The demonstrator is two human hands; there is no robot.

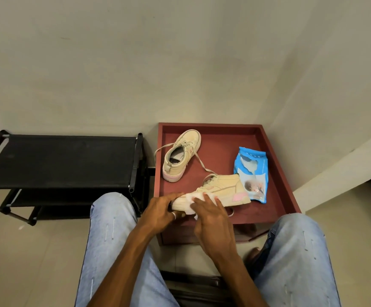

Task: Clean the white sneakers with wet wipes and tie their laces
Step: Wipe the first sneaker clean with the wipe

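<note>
Gripping the near sneaker (224,191) by its toe to steady it at 6 o'clock on the tray (215,127), the left hand (160,209) lets the right hand (211,216), fingers flat, press a wipe (190,201) on its side, the other sneaker (180,156) waiting at 11.

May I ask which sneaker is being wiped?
The nearer sneaker, on its side, gripped by the left hand while the right hand presses a wipe; the farther sneaker sits untouched.

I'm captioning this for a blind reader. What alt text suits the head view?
A person's left hand grips the toe of a white sneaker on a red tray while the right hand presses a wet wipe to it. The second sneaker, laces loose, and a blue wipes pack lie behind.
</note>
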